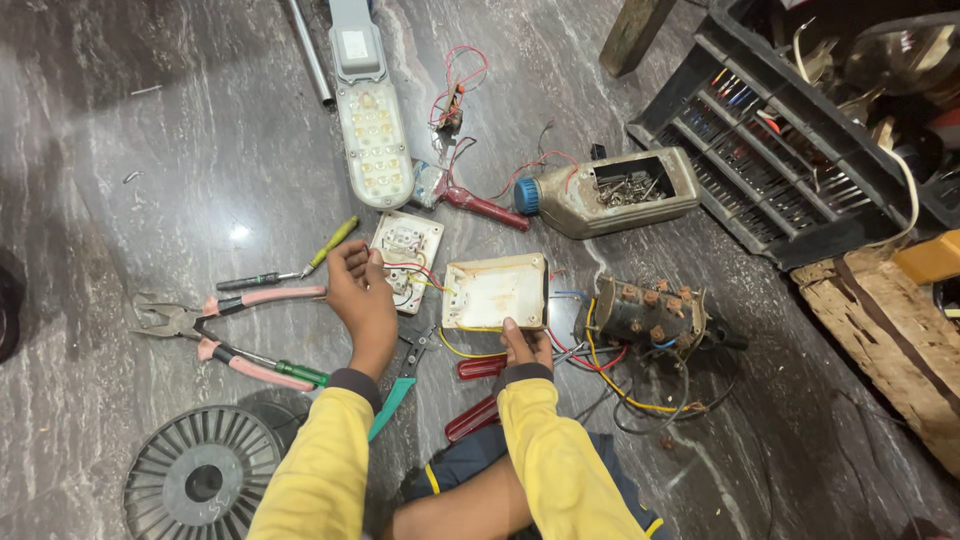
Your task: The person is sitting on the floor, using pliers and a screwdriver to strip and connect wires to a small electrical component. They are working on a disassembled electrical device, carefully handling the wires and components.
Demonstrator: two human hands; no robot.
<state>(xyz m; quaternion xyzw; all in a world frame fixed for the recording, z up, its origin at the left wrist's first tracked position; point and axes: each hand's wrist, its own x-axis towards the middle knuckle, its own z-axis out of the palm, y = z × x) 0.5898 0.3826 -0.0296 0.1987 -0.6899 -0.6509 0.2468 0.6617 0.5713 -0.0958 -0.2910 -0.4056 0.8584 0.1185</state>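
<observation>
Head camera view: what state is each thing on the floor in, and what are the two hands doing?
Left hand: gripping the small switch plate, which lies wiring side up.
Right hand: touching the cream switch box, wires trailing out.
Pink-handled pliers: jaws open, lying flat.
LED street lamp: unlit, face up.
Cut-open plastic can: on its side, holding screws.
Wire spool: lying flat.

— Where can we pass?
— The floor (150, 120) at its far left lies bare.
— And right?
— We meet the crate (790, 150), can (610, 195) and wires (630, 385); pliers (220, 335) block near left.
</observation>
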